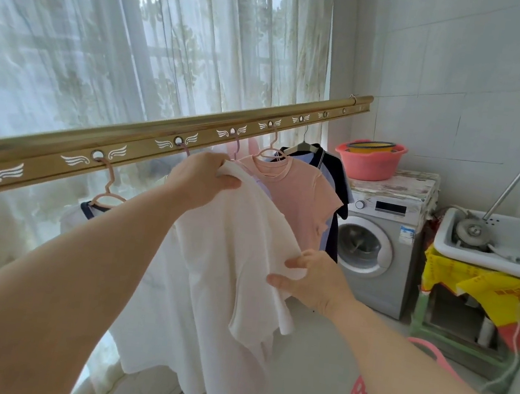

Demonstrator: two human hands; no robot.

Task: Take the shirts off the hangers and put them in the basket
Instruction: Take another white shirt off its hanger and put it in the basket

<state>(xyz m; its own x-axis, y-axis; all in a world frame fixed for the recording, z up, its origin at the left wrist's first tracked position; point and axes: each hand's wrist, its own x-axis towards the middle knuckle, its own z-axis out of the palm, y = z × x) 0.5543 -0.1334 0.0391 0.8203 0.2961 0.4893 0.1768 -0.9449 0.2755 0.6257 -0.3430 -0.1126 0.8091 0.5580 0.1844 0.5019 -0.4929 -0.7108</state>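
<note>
Grips the white shirt (229,259) at the collar with the left hand (203,177), pinches its sleeve with the right hand (313,281), risks stretching the neck over the apparently still-inserted hanger (186,150).

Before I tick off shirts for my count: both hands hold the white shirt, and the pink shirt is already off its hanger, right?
No: the head view shows the pink shirt hanging on its hanger from the rail. The left hand and right hand do hold the white shirt.
</note>
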